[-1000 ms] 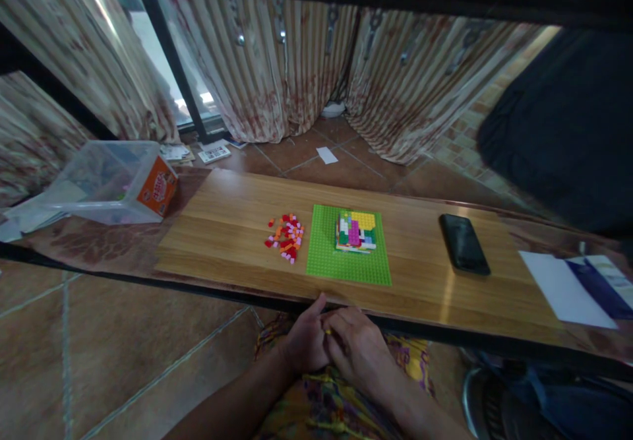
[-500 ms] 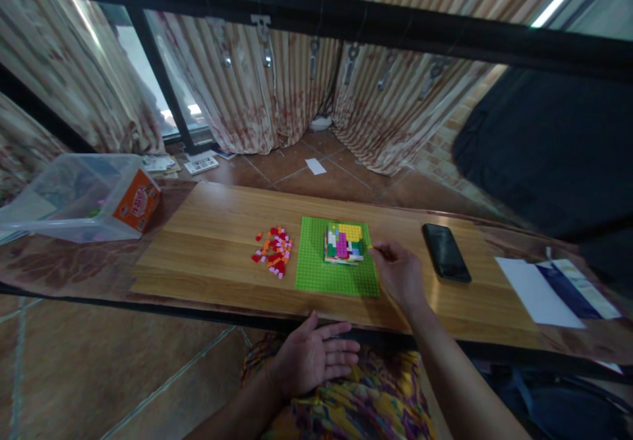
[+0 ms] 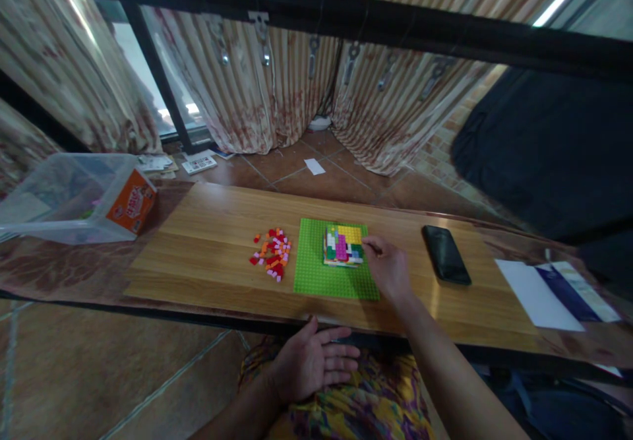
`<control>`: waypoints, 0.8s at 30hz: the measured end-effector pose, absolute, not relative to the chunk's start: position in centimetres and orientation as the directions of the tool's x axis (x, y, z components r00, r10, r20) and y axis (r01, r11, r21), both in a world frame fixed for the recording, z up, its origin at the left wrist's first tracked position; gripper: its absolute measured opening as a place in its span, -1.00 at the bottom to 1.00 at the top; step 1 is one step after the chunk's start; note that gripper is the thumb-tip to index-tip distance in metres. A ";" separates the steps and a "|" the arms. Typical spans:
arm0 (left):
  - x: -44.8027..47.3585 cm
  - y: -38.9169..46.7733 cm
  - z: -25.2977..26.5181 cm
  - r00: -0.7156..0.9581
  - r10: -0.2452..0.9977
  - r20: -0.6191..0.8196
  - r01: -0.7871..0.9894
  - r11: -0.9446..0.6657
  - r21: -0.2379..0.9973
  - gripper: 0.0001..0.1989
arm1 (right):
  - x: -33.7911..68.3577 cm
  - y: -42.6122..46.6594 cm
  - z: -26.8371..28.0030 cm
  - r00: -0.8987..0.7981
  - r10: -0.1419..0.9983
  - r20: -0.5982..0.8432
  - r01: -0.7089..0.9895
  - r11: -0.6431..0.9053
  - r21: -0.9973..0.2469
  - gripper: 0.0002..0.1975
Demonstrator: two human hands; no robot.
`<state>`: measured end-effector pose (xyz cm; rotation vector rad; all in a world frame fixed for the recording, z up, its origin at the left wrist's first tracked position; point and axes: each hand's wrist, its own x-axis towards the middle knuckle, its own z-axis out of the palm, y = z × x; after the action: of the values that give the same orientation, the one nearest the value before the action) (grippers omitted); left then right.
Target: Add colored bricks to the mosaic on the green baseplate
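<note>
Anything in the right hand is too small to tell; the left edge crops a box.

Hands, two, bare: left hand and right hand. Forearms, two, bare as far as my remote view reaches: left forearm, right forearm. Garment, one, near centre: I log yellow cloth, swirling purple and darker blotches; cut indistinct to me.

multicolored brick stack, low, on green baseplate
</note>
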<state>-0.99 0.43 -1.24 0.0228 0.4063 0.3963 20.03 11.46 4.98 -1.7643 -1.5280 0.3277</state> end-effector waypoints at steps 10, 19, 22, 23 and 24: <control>-0.9 0.4 -1.2 0.843 0.380 -0.380 -0.365 0.924 0.114 -0.32 | 20.3 11.6 3.6 0.236 0.915 0.326 0.672 0.089 -0.735 -0.75; -0.8 0.4 -1.2 0.831 0.383 -0.403 -0.370 0.922 0.111 -0.31 | 20.4 11.8 2.8 0.224 0.917 0.329 0.610 0.131 -0.781 -0.75; -0.9 0.3 -1.0 0.819 0.408 -0.402 -0.390 0.911 0.132 -0.33 | 20.7 11.5 2.7 0.253 0.920 0.298 0.549 0.117 -0.828 -0.75; -1.1 0.3 -0.7 0.813 0.427 -0.395 -0.404 0.903 0.146 -0.34 | 20.8 11.3 2.8 0.270 0.918 0.290 0.522 0.113 -0.845 -0.73; -1.3 0.4 -0.3 0.802 0.456 -0.385 -0.426 0.889 0.166 -0.36 | 21.0 11.2 2.8 0.291 0.914 0.283 0.493 0.110 -0.863 -0.72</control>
<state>-1.26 0.43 -0.31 0.0727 0.4307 0.4734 20.98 11.17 2.82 -1.5322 -1.3475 0.5142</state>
